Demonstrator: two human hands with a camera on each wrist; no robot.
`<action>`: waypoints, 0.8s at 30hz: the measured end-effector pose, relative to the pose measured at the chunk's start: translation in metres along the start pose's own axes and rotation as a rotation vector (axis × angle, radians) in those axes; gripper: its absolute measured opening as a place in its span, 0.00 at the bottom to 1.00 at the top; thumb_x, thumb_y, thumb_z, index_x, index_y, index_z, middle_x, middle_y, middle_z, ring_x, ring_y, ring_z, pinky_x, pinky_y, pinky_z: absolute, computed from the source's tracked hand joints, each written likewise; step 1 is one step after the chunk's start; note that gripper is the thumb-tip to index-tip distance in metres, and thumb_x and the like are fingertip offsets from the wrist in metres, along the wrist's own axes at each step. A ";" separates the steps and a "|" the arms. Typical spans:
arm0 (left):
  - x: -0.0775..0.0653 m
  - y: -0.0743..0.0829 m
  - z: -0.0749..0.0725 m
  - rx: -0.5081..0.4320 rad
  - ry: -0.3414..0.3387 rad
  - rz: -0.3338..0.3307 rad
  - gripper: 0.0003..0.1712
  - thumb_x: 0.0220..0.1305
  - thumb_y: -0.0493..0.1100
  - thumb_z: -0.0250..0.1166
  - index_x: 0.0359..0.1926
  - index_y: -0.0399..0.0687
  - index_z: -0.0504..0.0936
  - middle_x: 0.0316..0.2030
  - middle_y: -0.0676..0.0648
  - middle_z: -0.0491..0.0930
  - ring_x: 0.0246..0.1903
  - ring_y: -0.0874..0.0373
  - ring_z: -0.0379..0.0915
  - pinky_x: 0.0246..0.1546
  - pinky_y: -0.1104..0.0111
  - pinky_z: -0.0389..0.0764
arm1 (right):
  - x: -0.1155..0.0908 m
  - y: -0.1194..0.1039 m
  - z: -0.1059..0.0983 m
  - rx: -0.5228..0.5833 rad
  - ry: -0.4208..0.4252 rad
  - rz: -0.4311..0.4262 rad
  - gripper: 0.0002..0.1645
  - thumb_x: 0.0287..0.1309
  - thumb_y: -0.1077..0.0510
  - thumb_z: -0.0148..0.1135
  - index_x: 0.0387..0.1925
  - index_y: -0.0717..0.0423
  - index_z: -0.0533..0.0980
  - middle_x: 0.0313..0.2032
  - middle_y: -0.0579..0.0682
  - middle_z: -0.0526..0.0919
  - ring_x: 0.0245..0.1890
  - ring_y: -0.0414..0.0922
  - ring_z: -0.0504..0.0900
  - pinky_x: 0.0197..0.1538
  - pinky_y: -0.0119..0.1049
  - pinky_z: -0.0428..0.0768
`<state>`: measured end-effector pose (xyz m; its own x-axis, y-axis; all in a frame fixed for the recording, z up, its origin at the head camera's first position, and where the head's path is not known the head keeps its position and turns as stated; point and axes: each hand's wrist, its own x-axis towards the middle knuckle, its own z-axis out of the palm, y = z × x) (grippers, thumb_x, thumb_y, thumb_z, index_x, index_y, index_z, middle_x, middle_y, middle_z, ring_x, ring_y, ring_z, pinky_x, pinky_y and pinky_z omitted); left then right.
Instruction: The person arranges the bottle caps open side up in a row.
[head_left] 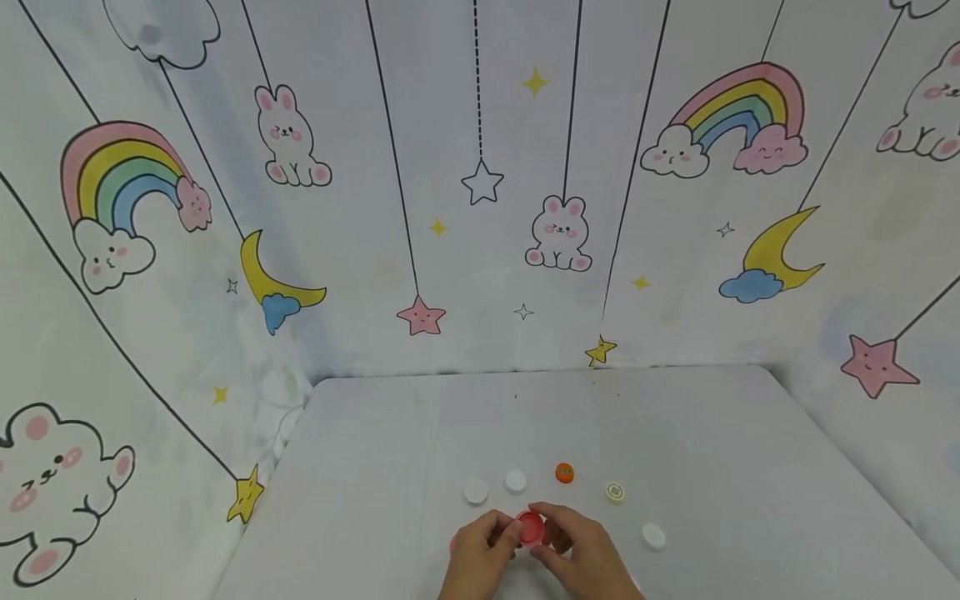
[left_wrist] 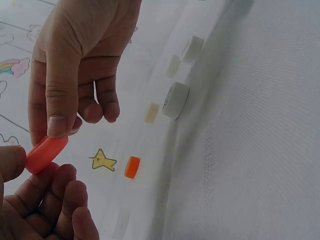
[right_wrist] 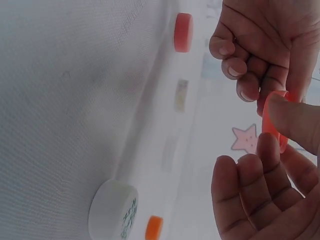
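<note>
A red plastic cap (head_left: 531,528), round with a raised rim, is held up between both hands near the front of the table. My left hand (head_left: 482,557) pinches its left side, thumb across the rim. On the opposite side, my right hand (head_left: 585,546) grips the edge between thumb and fingers. The left wrist view shows the red cap (left_wrist: 47,154) edge-on. Seen from the right wrist, the cap (right_wrist: 274,120) is partly covered by a thumb. Another red cap (right_wrist: 183,32) lies on the table, mostly hidden behind the left hand in the head view.
Beyond the hands lie two white caps (head_left: 476,492), an orange cap (head_left: 565,472) and a pale yellow cap (head_left: 615,492) with a printed top. One more white cap (head_left: 654,537) is to the right. A patterned cloth wall (head_left: 480,275) rises behind the white table (head_left: 375,450).
</note>
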<state>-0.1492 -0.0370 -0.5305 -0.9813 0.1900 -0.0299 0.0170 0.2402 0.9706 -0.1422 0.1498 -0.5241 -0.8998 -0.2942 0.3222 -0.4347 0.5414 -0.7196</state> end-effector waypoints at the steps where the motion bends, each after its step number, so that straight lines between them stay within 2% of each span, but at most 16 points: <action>1: 0.000 0.000 0.000 -0.002 -0.005 -0.006 0.15 0.66 0.55 0.62 0.36 0.48 0.82 0.27 0.57 0.80 0.27 0.66 0.74 0.28 0.73 0.74 | 0.000 0.000 0.000 -0.003 -0.008 0.007 0.27 0.52 0.57 0.74 0.54 0.56 0.77 0.34 0.35 0.80 0.29 0.29 0.74 0.32 0.27 0.78; 5: -0.002 -0.004 0.001 0.012 -0.006 0.008 0.16 0.68 0.54 0.61 0.35 0.47 0.83 0.26 0.57 0.80 0.26 0.67 0.73 0.27 0.73 0.73 | -0.002 0.000 -0.001 -0.026 -0.033 0.010 0.25 0.52 0.54 0.73 0.52 0.52 0.77 0.32 0.34 0.76 0.28 0.29 0.71 0.30 0.26 0.75; 10: -0.004 -0.011 0.003 0.037 0.000 0.035 0.15 0.68 0.53 0.61 0.35 0.47 0.84 0.24 0.58 0.80 0.24 0.69 0.71 0.27 0.74 0.73 | -0.006 0.004 -0.002 -0.044 -0.041 -0.034 0.22 0.53 0.51 0.72 0.49 0.48 0.77 0.29 0.34 0.72 0.26 0.29 0.68 0.28 0.25 0.71; 14: -0.006 -0.016 0.005 0.022 -0.013 0.022 0.14 0.66 0.51 0.64 0.42 0.45 0.85 0.27 0.58 0.80 0.25 0.69 0.71 0.28 0.74 0.73 | -0.007 0.006 -0.002 -0.062 -0.054 -0.042 0.21 0.52 0.51 0.72 0.48 0.49 0.78 0.29 0.33 0.72 0.26 0.28 0.68 0.28 0.25 0.71; 19: -0.006 -0.020 0.005 0.031 -0.030 0.091 0.20 0.62 0.46 0.68 0.52 0.42 0.82 0.32 0.57 0.81 0.28 0.70 0.72 0.30 0.75 0.75 | -0.007 0.008 -0.003 -0.081 -0.094 -0.003 0.21 0.54 0.50 0.70 0.49 0.51 0.78 0.30 0.33 0.73 0.26 0.28 0.68 0.29 0.26 0.71; 24: -0.006 -0.026 0.005 0.087 -0.040 0.177 0.22 0.58 0.43 0.71 0.53 0.42 0.81 0.34 0.57 0.81 0.27 0.72 0.71 0.29 0.75 0.74 | -0.007 0.010 -0.004 -0.092 -0.125 0.029 0.22 0.54 0.49 0.70 0.49 0.51 0.78 0.30 0.34 0.73 0.27 0.27 0.68 0.29 0.26 0.72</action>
<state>-0.1429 -0.0397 -0.5565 -0.9532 0.2735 0.1287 0.2071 0.2810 0.9371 -0.1404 0.1603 -0.5306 -0.9028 -0.3703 0.2189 -0.4155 0.6189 -0.6666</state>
